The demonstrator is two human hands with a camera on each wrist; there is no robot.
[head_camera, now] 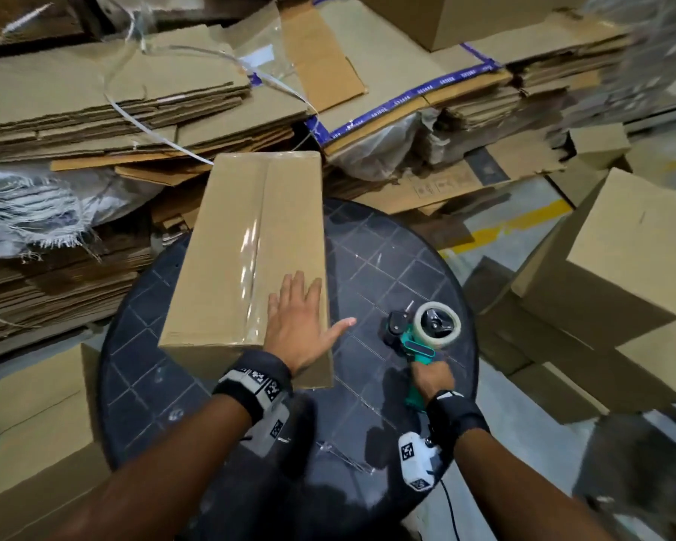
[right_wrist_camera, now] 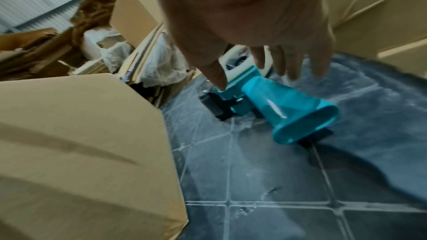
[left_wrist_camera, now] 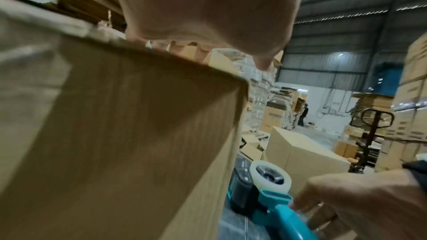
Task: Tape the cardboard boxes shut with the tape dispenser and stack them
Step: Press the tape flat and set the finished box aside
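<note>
Centrally in the head view, a long brown cardboard box [head_camera: 246, 251] with clear tape along its top seam lies on the round dark tiled table [head_camera: 387, 267], and the left hand [head_camera: 301, 326] rests flat on its near end, fingers straight and spread. Right of it, lower middle of the frame, the teal tape dispenser with its clear roll [head_camera: 426, 337] lies on the table. The right hand [head_camera: 432, 378] is over its handle with fingers loose and extended, not clasping it in the right wrist view.

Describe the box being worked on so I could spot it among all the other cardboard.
Find the round dark table in the middle. The cardboard box lies lengthwise on its left part, under the flat left hand. Unlike the surrounding boxes, its top seam carries a glossy strip of clear tape.
</note>
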